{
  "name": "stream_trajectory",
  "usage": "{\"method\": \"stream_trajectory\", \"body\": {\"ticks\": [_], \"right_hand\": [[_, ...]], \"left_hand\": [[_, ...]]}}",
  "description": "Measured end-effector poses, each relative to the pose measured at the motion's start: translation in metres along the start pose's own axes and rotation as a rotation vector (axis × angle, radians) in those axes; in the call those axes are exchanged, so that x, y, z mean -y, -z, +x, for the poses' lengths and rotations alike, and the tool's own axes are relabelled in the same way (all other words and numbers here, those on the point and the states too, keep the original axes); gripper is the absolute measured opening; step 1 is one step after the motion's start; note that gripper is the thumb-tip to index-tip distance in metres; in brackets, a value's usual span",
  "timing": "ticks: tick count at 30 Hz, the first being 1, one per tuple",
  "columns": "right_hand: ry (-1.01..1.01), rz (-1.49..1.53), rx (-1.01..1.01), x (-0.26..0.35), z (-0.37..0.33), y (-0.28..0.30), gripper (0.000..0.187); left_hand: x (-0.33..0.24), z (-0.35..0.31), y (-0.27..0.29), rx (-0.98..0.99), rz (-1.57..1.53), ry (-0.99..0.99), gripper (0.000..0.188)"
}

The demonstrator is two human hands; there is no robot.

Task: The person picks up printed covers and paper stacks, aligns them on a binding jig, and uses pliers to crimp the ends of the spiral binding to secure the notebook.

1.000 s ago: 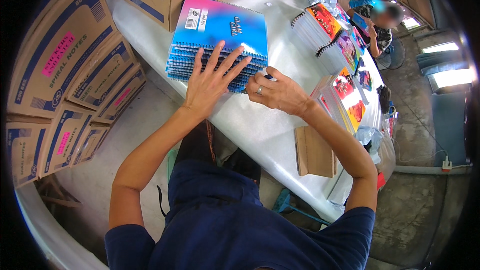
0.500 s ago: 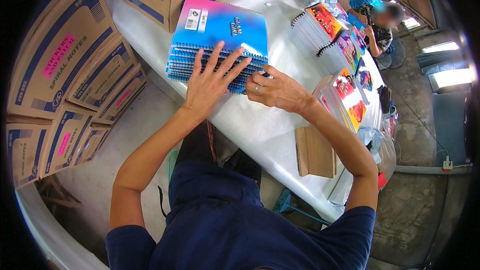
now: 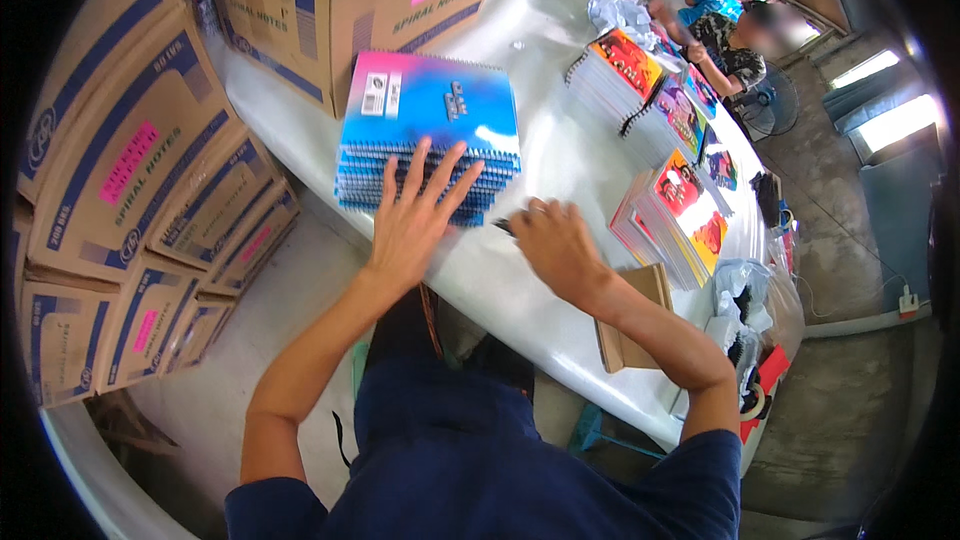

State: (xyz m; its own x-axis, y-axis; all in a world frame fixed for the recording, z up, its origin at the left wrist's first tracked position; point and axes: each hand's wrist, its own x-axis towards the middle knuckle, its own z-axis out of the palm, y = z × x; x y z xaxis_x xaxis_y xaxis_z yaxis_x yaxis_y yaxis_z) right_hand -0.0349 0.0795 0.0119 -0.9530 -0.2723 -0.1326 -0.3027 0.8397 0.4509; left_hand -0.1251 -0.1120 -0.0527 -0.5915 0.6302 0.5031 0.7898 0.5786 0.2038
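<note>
Notebooks (image 3: 428,130): a stack of spiral-bound ones with pink-to-blue covers sits on the white table (image 3: 560,40), near its edge closest to the person, at about 11 o'clock from frame centre. Left hand (image 3: 412,220) is wide open, fingers (image 3: 430,162) spread, lying flat against the near side of the stack on the wire spirals; it grips nothing, only presses. Right hand (image 3: 555,245) rests on the table just at 3 o'clock of the stack's near corner, fingers curled down; something small and dark (image 3: 503,227) pokes out at its fingertips, can't tell what it is or whether the hand has hold of it. Cardboard boxes (image 3: 130,200) with blue print and pink labels are piled at 9 o'clock, beside the table, and two more boxes (image 3: 330,0) stand on the table at 12 o'clock, right behind the stack. More notebook stacks with bright picture covers (image 3: 675,205) run along the table from 3 o'clock up to 1 o'clock. A flat brown card piece (image 3: 630,325) lies at the table edge at 4 o'clock, under the right forearm. Clear plastic bags (image 3: 745,285) sit beyond it at 4 o'clock. Another person (image 3: 730,25) is at the far end of the table, 1 o'clock, well apart from the stack.
</note>
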Motion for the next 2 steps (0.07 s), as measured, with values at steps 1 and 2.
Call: {"method": "stream_trajectory", "body": {"ticks": [1,2], "right_hand": [[-0.088,0.122,0.086,-0.008,-0.011,-0.012,0.024],[-0.177,0.242,0.172,-0.02,-0.019,-0.024,0.024]], "left_hand": [[0.0,-0.005,0.005,0.015,-0.113,0.045,0.096],[0.004,0.001,0.009,0.005,-0.098,0.034,0.096]]}}
